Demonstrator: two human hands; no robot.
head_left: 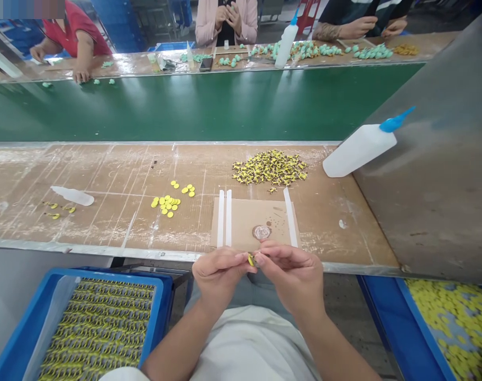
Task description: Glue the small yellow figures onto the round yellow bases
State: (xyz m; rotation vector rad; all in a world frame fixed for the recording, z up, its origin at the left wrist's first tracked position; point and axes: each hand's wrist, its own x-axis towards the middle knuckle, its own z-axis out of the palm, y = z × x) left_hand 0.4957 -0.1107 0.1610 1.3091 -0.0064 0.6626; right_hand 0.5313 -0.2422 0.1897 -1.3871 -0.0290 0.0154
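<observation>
Pinching apparently one yellow piece (251, 260) are left hand (217, 272) and right hand (294, 275).

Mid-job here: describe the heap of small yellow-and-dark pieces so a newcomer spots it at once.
Find the long green belt, then the brown worktop on its near side. Just beyond the flat tan cardboard sheet with white tape strips lies the heap of small yellow-and-dark pieces. It is dense and mottled, unlike the round, plain yellow discs to its left.
</observation>
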